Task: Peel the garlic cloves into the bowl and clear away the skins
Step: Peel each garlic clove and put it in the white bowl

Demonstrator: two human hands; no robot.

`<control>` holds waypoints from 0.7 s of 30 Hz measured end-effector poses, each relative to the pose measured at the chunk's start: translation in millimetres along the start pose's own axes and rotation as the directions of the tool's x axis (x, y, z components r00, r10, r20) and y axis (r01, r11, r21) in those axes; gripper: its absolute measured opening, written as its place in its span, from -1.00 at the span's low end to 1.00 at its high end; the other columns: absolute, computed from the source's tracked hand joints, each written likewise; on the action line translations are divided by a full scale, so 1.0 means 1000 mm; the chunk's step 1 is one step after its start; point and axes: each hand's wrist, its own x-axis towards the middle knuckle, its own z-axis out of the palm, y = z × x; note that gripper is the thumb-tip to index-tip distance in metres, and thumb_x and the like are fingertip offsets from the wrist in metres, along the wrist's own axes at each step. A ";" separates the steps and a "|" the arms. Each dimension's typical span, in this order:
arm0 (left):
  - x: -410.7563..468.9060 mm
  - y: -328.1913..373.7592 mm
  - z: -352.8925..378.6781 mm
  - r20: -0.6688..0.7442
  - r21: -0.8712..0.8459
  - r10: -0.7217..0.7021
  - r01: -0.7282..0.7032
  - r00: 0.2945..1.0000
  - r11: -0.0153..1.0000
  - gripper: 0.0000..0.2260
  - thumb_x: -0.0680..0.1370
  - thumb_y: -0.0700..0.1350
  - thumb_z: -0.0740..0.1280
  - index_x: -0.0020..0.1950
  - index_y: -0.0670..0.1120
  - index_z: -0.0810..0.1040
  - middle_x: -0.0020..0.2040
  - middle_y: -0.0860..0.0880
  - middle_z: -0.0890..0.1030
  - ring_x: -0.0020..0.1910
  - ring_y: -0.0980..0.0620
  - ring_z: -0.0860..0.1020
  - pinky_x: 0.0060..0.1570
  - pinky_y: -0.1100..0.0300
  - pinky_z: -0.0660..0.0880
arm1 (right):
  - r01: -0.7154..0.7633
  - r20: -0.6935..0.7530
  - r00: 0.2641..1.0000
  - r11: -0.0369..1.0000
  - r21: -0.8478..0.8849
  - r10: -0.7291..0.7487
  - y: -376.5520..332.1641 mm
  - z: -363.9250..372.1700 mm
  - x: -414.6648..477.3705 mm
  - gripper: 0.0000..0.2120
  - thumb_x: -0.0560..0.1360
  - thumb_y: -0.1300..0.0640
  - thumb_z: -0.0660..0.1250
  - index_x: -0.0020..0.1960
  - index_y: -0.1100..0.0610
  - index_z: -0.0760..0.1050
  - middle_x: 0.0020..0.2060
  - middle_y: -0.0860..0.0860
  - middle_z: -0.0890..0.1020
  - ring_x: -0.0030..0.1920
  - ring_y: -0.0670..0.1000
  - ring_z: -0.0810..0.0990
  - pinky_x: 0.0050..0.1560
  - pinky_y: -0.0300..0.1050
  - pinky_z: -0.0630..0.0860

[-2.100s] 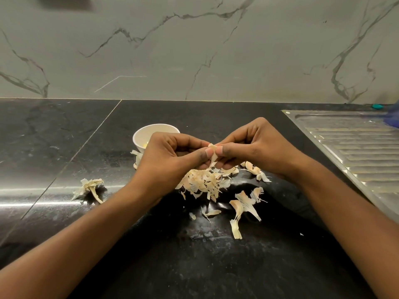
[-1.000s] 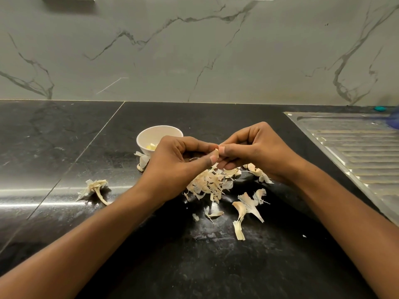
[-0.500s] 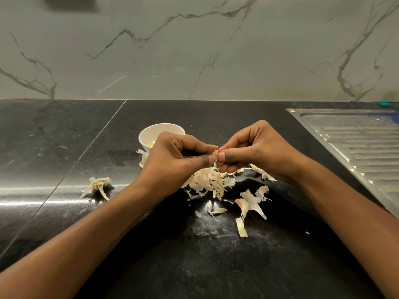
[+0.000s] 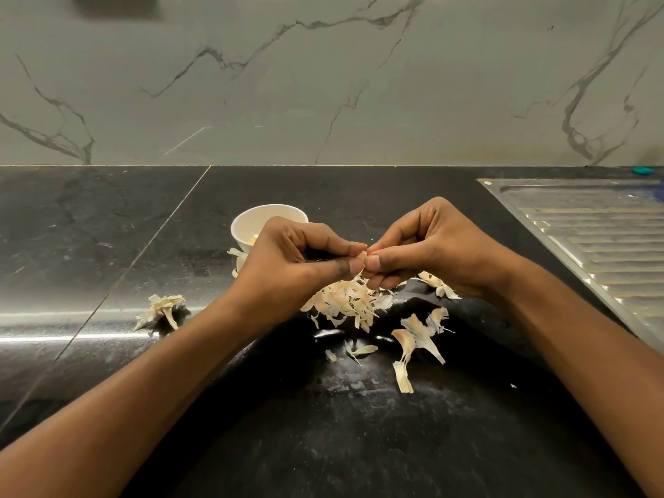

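Both hands meet over the black counter, just above a heap of pale garlic skins (image 4: 346,300). My left hand (image 4: 287,260) and my right hand (image 4: 431,246) each pinch the same small garlic clove (image 4: 363,257) between thumb and fingertips; only its papery tip shows. A small white bowl (image 4: 251,221) stands behind my left hand, its near side hidden, with something pale yellow inside. More loose skins (image 4: 416,339) lie nearer to me, right of the heap.
A separate clump of skins (image 4: 161,310) lies to the left on the counter. A ribbed steel sink drainboard (image 4: 593,239) fills the right side. A marble wall rises at the back, with a small teal object (image 4: 642,170) at its foot.
The hands stay together on the clove with only small finger shifts. The view has drifted slightly; bowl and skins lie where they were.
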 end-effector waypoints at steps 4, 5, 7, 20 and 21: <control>0.000 -0.001 0.000 0.006 0.009 0.006 -0.006 1.000 1.000 -0.83 0.47 -0.33 0.55 0.06 -0.27 0.75 -0.17 -0.04 0.75 -0.16 0.06 0.70 -0.08 0.23 0.60 | 0.002 -0.003 1.000 1.000 -0.001 -0.002 0.000 0.001 0.000 -0.84 0.44 0.29 0.54 -0.03 0.37 0.71 -0.15 0.31 0.75 -0.14 0.21 0.79 -0.15 -0.15 0.73; 0.000 -0.001 0.000 0.004 0.007 0.006 -0.006 1.000 1.000 -0.83 0.47 -0.33 0.55 0.06 -0.28 0.75 -0.17 -0.05 0.74 -0.16 0.05 0.70 -0.07 0.22 0.60 | 0.006 -0.009 1.000 1.000 -0.001 -0.006 0.001 0.002 0.000 -0.85 0.45 0.30 0.53 -0.02 0.37 0.71 -0.16 0.31 0.75 -0.15 0.21 0.78 -0.16 -0.15 0.73; 0.000 -0.001 -0.001 -0.009 -0.010 0.005 -0.005 1.000 1.000 -0.82 0.46 -0.34 0.55 0.06 -0.29 0.75 -0.17 -0.08 0.74 -0.16 0.03 0.70 -0.05 0.20 0.61 | 0.019 -0.027 0.999 1.000 -0.004 -0.019 0.001 0.003 0.001 -0.86 0.47 0.32 0.53 -0.02 0.39 0.70 -0.16 0.31 0.75 -0.16 0.22 0.78 -0.16 -0.13 0.73; 0.000 0.004 0.000 -0.053 -0.063 0.000 -0.003 0.999 0.998 -0.82 0.46 -0.34 0.55 0.05 -0.30 0.74 -0.18 -0.12 0.74 -0.19 -0.06 0.71 -0.08 0.15 0.63 | 0.093 -0.142 0.985 0.996 -0.005 -0.093 0.004 0.011 0.004 -0.92 0.49 0.39 0.51 -0.05 0.42 0.68 -0.21 0.31 0.74 -0.23 0.21 0.77 -0.20 -0.09 0.73; 0.000 0.005 -0.001 -0.050 -0.072 -0.007 0.003 0.999 0.997 -0.82 0.46 -0.35 0.55 0.05 -0.31 0.74 -0.18 -0.12 0.74 -0.18 -0.07 0.71 -0.07 0.15 0.63 | 0.096 -0.141 0.985 0.995 -0.005 -0.096 0.004 0.011 0.003 -0.91 0.49 0.38 0.51 -0.05 0.41 0.68 -0.20 0.31 0.74 -0.23 0.21 0.77 -0.20 -0.09 0.73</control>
